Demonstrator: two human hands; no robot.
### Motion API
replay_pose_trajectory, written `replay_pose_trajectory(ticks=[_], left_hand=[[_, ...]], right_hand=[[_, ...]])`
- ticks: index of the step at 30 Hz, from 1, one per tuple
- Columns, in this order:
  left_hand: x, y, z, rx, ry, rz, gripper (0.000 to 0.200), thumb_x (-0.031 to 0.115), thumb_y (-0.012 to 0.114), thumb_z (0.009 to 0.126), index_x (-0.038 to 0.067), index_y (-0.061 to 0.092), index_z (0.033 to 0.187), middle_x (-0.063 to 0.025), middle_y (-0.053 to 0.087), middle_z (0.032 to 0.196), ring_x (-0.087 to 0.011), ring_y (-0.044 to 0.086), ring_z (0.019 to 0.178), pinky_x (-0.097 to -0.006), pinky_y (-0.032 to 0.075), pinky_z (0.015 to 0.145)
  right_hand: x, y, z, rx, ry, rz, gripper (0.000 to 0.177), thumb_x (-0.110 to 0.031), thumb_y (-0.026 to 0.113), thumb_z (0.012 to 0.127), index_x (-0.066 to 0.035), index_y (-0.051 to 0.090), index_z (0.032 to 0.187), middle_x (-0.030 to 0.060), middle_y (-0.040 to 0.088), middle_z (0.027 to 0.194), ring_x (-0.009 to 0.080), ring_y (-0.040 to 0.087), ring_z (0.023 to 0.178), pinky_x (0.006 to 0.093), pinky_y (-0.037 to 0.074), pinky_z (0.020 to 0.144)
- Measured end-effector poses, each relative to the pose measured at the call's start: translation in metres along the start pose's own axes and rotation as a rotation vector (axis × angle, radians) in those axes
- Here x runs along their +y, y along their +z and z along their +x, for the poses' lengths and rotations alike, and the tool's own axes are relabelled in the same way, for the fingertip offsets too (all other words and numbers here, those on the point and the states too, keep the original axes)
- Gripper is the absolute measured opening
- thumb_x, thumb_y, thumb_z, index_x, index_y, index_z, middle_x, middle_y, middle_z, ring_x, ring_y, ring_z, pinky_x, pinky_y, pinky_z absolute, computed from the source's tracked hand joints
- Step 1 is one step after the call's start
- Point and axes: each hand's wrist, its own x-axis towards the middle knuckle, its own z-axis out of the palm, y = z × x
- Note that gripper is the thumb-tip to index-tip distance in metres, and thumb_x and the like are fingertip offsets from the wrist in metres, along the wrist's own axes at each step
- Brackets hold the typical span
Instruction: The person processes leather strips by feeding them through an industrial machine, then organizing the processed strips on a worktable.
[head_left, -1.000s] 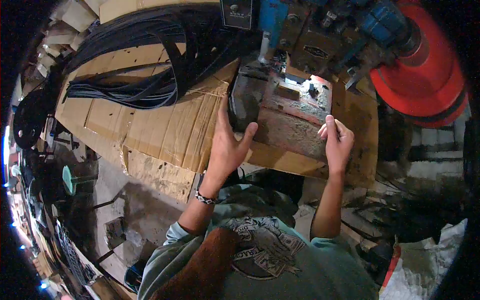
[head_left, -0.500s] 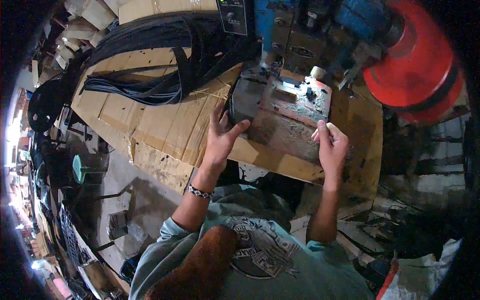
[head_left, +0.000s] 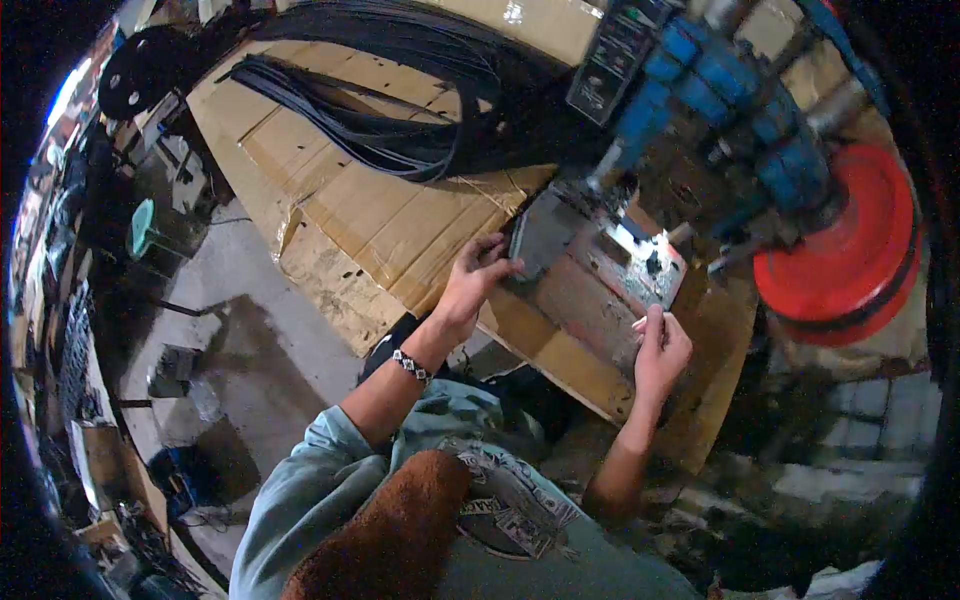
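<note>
Holding the bare left hand (head_left: 468,290) partly curled beside the near edge of the dark grey flat plate (head_left: 545,240), with thumb and fingers somewhat apart, perhaps for steadying there or for guiding something thin; not showing clearly any object in this grip, so not being able to tell about its contents. Bringing the thumb and index finger of the bare right hand (head_left: 662,355) close together at the worn, reddish metal plate (head_left: 590,310), probably for a fine and precise hold; possibly pinching something small and pale, but not being able to tell for certain. Bending both wrists inward, seemingly for bringing the fingertips near to the work surface. Lying on the brightly lit part of the metal surface, beyond the right fingertips and apart from them: a small black piece (head_left: 654,264), well apart from the left grip. Standing just behind it: the blue machine (head_left: 725,75), with the large red round part (head_left: 840,240) at its right side. Lying over the tan cardboard sheet (head_left: 380,220) on the table, beyond the left hand: a looped bundle of flat black strips (head_left: 380,145), presumably for being within easy reach.
</note>
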Motion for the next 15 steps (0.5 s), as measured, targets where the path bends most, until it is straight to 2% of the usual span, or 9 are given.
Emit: replay_pose_trajectory(ticks=[1, 2, 5, 6, 9, 10, 11, 14, 15], left_hand=[[-0.003, -0.006, -0.001, -0.035, 0.003, -0.014, 0.074, 0.007, 0.076, 0.082, -0.004, 0.036, 0.144, -0.0194, 0.042, 0.15, -0.026, 0.039, 0.139, -0.0367, 0.033, 0.114], [-0.004, -0.012, -0.003, -0.07, 0.005, -0.027, 0.076, 0.008, 0.076, 0.083, -0.004, 0.035, 0.146, -0.0194, 0.04, 0.152, -0.0264, 0.036, 0.142, -0.0371, 0.031, 0.116], [0.021, -0.019, -0.022, -0.194, 0.034, 0.09, 0.078, 0.01, 0.074, 0.086, -0.002, 0.031, 0.15, -0.0195, 0.032, 0.157, -0.0253, 0.025, 0.149, -0.0381, 0.024, 0.12], [0.023, -0.031, -0.024, -0.254, 0.103, 0.09, 0.064, 0.014, 0.072, 0.089, -0.002, 0.043, 0.144, -0.0181, 0.047, 0.148, -0.0243, 0.041, 0.14, -0.0368, 0.033, 0.115], [0.076, -0.074, -0.044, -0.382, -0.079, 0.121, 0.048, 0.017, 0.071, 0.092, -0.002, 0.055, 0.134, -0.0141, 0.064, 0.129, -0.0208, 0.058, 0.122, -0.0335, 0.045, 0.105], [0.093, -0.091, -0.052, -0.346, 0.002, 0.221, 0.036, 0.018, 0.067, 0.095, -0.002, 0.062, 0.125, -0.009, 0.072, 0.11, -0.0155, 0.066, 0.104, -0.03, 0.051, 0.094], [0.11, -0.11, -0.057, -0.314, -0.014, 0.285, 0.036, 0.017, 0.067, 0.096, -0.002, 0.062, 0.125, -0.0088, 0.072, 0.11, -0.0149, 0.065, 0.104, -0.0299, 0.051, 0.094], [0.152, -0.175, -0.068, -0.184, -0.046, 0.43, 0.033, 0.015, 0.064, 0.096, -0.002, 0.062, 0.125, -0.0082, 0.072, 0.109, -0.014, 0.065, 0.103, -0.0299, 0.051, 0.092], [0.16, -0.197, -0.07, -0.11, -0.045, 0.454, 0.033, 0.014, 0.064, 0.097, -0.002, 0.063, 0.125, -0.008, 0.072, 0.108, -0.0143, 0.065, 0.101, -0.03, 0.052, 0.091]], right_hand=[[-0.006, 0.005, 0.0, 0.026, -0.018, -0.041, 0.038, -0.024, 0.058, 0.1, -0.001, 0.063, 0.071, 0.0006, 0.058, 0.062, 0.0063, 0.049, 0.059, 0.0252, 0.036, 0.055], [-0.013, 0.015, 0.001, 0.026, -0.022, -0.048, 0.027, -0.02, 0.06, 0.099, -0.001, 0.068, 0.081, 0.0017, 0.062, 0.069, 0.0074, 0.053, 0.064, 0.0249, 0.039, 0.056], [-0.087, 0.065, 0.0, -0.06, -0.217, 0.08, 0.015, -0.015, 0.063, 0.096, -0.002, 0.069, 0.095, 0.0032, 0.067, 0.081, 0.009, 0.057, 0.071, 0.0253, 0.043, 0.06], [-0.113, 0.083, 0.002, -0.162, -0.252, 0.117, 0.013, -0.013, 0.064, 0.094, -0.002, 0.069, 0.1, 0.0036, 0.067, 0.087, 0.0099, 0.058, 0.074, 0.025, 0.045, 0.063], [-0.183, 0.148, 0.025, -0.442, -0.363, 0.159, 0.02, -0.006, 0.067, 0.089, -0.002, 0.069, 0.108, 0.0078, 0.068, 0.1, 0.0171, 0.063, 0.085, 0.0286, 0.05, 0.075], [-0.199, 0.176, 0.036, -0.493, -0.5, 0.08, 0.032, -0.009, 0.07, 0.087, -0.003, 0.065, 0.118, 0.0119, 0.064, 0.113, 0.023, 0.061, 0.1, 0.0337, 0.048, 0.086], [-0.215, 0.201, 0.047, -0.548, -0.64, -0.003, 0.045, -0.012, 0.072, 0.085, -0.003, 0.061, 0.128, 0.0161, 0.06, 0.126, 0.0289, 0.059, 0.115, 0.0388, 0.047, 0.097], [-0.248, 0.264, 0.064, -0.62, -0.889, -0.418, 0.081, -0.023, 0.079, 0.08, -0.002, 0.04, 0.148, 0.0247, 0.037, 0.151, 0.0394, 0.035, 0.141, 0.0476, 0.031, 0.116], [-0.254, 0.279, 0.072, -0.695, -0.85, -0.497, 0.088, -0.027, 0.08, 0.079, -0.002, 0.034, 0.15, 0.0267, 0.03, 0.153, 0.0408, 0.029, 0.143, 0.0482, 0.027, 0.118]])
